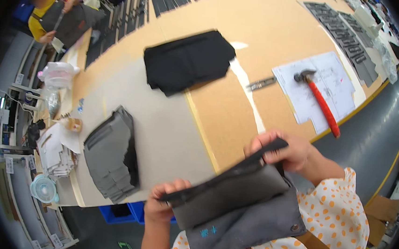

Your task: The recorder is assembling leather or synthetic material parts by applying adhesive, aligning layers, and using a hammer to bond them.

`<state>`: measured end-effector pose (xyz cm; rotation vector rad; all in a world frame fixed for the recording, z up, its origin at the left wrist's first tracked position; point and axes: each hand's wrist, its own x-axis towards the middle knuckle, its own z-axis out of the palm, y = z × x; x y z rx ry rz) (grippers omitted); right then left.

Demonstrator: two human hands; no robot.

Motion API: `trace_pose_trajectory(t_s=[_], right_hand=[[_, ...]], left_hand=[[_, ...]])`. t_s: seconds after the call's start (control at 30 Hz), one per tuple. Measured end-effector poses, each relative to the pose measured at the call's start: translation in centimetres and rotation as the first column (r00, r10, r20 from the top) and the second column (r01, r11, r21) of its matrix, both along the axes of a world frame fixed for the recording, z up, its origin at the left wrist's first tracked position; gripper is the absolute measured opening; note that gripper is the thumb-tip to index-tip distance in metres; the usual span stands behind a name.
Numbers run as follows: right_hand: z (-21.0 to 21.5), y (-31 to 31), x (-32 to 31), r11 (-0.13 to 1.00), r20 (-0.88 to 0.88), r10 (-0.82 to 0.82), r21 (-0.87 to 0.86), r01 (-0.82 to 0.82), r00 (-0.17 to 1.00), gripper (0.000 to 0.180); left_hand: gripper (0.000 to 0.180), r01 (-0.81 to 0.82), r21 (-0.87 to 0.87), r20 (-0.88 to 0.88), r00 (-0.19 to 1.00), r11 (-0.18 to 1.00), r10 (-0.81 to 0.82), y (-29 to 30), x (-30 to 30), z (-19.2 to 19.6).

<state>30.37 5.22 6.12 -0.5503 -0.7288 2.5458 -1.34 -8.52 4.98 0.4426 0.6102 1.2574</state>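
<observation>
Both hands hold a dark grey panel of fabric or leather [231, 192] with a black folded edge, tilted in front of my grey apron [243, 224]. My left hand [161, 200] pinches its left end. My right hand [284, 152] grips the right end, thumb on the near side and fingers behind. Beyond them on the table lies a stack of black cut pieces [188, 60]. Left of my hands is a stack of grey cut pieces [110, 157]. To the right, a red-handled hammer [323, 108] rests on a printed paper sheet [287, 82], beside small metal thread snips [261, 84].
The table [267, 31] has a tan and grey top. At its left edge sit papers [59, 153], a tape roll [74, 124] and a light blue lidded container [44, 188]. Grey strips [342, 39] lie far right. A co-worker in yellow [60, 13] stands far left. Blue bins [117, 213] are below.
</observation>
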Motion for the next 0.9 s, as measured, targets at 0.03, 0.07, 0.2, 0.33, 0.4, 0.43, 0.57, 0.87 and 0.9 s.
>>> trace_pose_trajectory(t_s=[0.03,0.07,0.2,0.33,0.4,0.43,0.57,0.87,0.9], right_hand=[[0.4,-0.4,0.0,1.000,-0.053,0.021,-0.005,-0.021,0.998,0.026],[1.5,-0.9,-0.1,0.999,-0.097,0.034,0.042,-0.030,0.995,0.022],[3.7,-2.3,0.3,0.987,-0.271,0.135,0.123,-0.105,0.953,0.024],[3.7,-1.8,0.6,0.977,-0.328,0.189,0.160,-0.143,0.925,0.031],[3.6,-1.5,0.6,0.973,-0.282,0.171,0.198,-0.117,0.944,0.036],[3.6,-1.2,0.7,0.969,-0.237,0.153,0.227,-0.098,0.959,0.042],[2.2,-0.6,0.5,0.978,-0.070,0.133,0.168,-0.119,0.989,0.060],[-1.9,1.7,-1.2,0.992,0.349,-0.034,0.129,-0.012,0.937,0.053],[-3.8,2.7,-1.6,0.996,0.361,0.003,0.078,-0.034,0.932,0.053]], left_hand=[[0.013,0.047,0.052,0.002,0.999,0.998,-0.047,-0.3,0.4,0.5],[0.011,0.096,0.107,-0.001,0.995,0.990,-0.096,-0.6,0.8,0.9],[0.006,0.220,0.458,0.255,0.896,0.862,-0.364,-0.3,2.9,2.1],[0.011,0.276,0.410,0.101,0.933,0.869,-0.344,-0.8,0.9,2.3],[0.028,0.261,0.333,0.071,0.951,0.906,-0.300,-0.7,-0.1,2.6],[0.033,0.253,0.294,0.068,0.956,0.922,-0.285,-0.4,-0.3,2.8],[0.042,0.244,0.227,-0.014,0.969,0.943,-0.248,-0.5,-1.6,1.7],[0.042,-0.005,-0.292,-0.220,0.973,0.956,-0.063,0.9,-2.5,-2.5],[0.041,0.015,-0.315,0.006,1.000,0.949,-0.014,1.1,-2.5,-3.4]])
